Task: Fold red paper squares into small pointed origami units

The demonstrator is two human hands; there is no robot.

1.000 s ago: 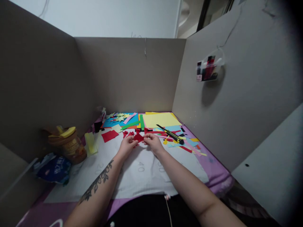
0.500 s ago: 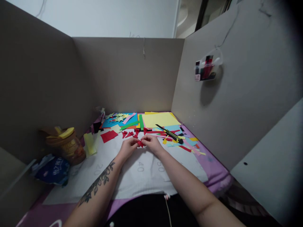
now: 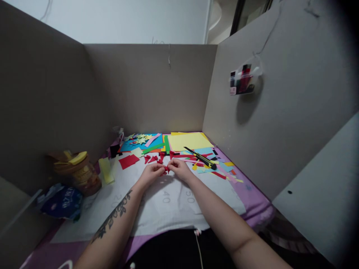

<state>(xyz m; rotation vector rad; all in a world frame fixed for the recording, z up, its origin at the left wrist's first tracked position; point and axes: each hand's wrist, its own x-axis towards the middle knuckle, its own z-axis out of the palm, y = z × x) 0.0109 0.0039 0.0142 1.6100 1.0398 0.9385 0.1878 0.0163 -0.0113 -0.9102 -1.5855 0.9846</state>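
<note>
Both hands, left hand (image 3: 152,174) and right hand (image 3: 177,169), pinch a small red paper piece (image 3: 166,170) between their fingertips, above the white sheet (image 3: 157,220). Red scraps (image 3: 153,159) lie just beyond; the cutter (image 3: 201,158) lies right, among paper strips (image 3: 220,175).

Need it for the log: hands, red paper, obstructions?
Left hand, right hand: both pinching red paper piece. Red scraps just beyond. Cutter off right, clear.

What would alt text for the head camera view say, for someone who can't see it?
A bare left hand and bare right hand pinch a small piece of red paper over a white sheet marked with numbers. Beyond lie a slim black-and-yellow utility knife, pale yellow star-shaped paper cutouts and a large rectangular pale yellow paper sheet.
</note>
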